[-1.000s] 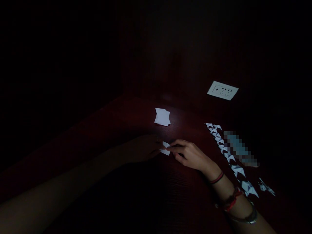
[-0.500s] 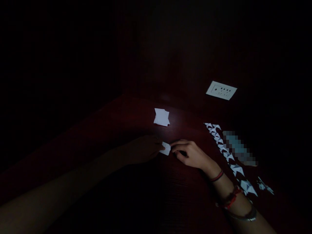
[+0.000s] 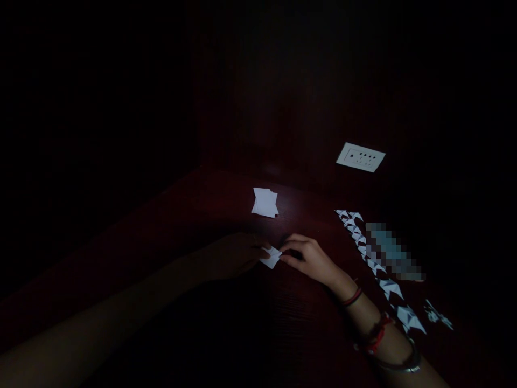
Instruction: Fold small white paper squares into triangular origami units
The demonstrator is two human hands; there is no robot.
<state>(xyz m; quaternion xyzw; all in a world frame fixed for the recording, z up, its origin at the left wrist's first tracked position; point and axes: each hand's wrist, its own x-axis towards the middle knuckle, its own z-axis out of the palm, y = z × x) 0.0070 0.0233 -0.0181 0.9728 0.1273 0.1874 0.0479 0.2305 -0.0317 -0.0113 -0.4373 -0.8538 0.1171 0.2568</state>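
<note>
In very dim light a small white folded paper (image 3: 271, 256) lies on a dark red wooden table (image 3: 194, 215), pinched between both hands. My left hand (image 3: 236, 254) holds its left edge with curled fingers. My right hand (image 3: 307, 257), with bracelets on the wrist, pinches its right edge with fingertips together. A small stack of white paper squares (image 3: 265, 202) sits a little beyond the hands.
A long row of folded white paper pieces (image 3: 374, 264) runs diagonally along the table at the right, beside a blurred object (image 3: 392, 252). A white wall socket (image 3: 360, 157) is on the dark panel behind. The surroundings are almost black.
The small paper has been turned and folded a little between the fingers. Both hands have stayed close together; the view has shifted slightly upward.
</note>
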